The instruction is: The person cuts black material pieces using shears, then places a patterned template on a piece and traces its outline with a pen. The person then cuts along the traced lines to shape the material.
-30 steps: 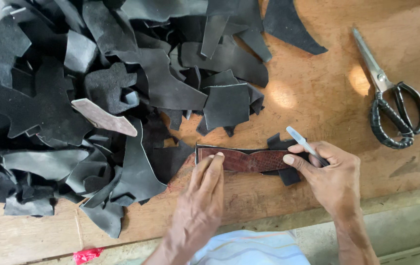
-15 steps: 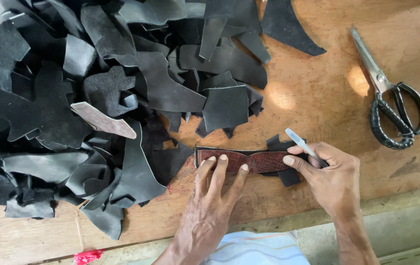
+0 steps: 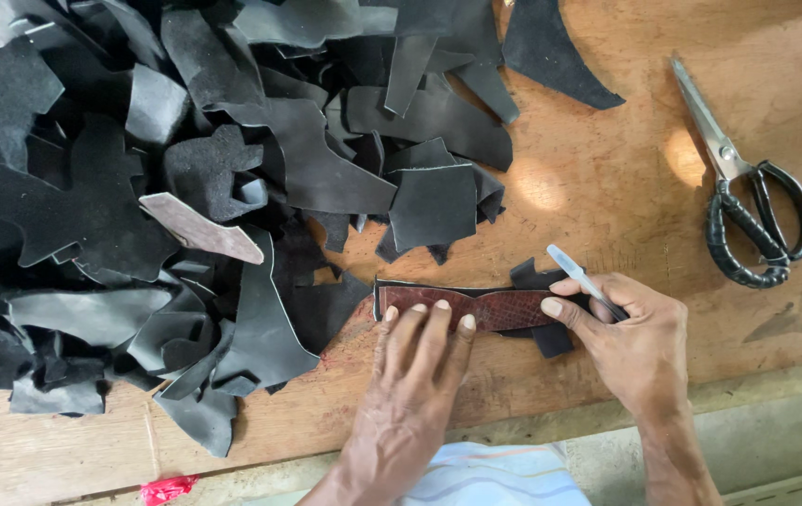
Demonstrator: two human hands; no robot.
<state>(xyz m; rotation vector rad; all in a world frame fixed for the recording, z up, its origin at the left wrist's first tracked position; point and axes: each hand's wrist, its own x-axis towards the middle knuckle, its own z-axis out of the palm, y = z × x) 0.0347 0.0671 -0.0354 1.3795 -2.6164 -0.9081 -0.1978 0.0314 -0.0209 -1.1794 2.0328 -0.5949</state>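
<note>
1. A reddish-brown textured leather strip lies flat on the wooden table, near its front edge, on top of a black leather piece whose edges show around it.
2. The left hand presses down on the left half of the strip, fingers straight and close together, fingertips flat on the leather. It grasps nothing.
3. The right hand rests at the right end of the strip, fingers curled around a slim silver marking pen. The pen's tip points up and to the left, away from the strip, and the thumb touches the strip's right end.
4. A large heap of black leather offcuts covers the left and upper part of the table, reaching just beside the strip's left end. One pale, greyish-pink scrap lies on the heap.
5. A pair of black-handled scissors lies closed at the right, well apart from both hands.
6. A small red object sits at the table's front edge, lower left.
7. Light blue striped cloth shows between the forearms.
</note>
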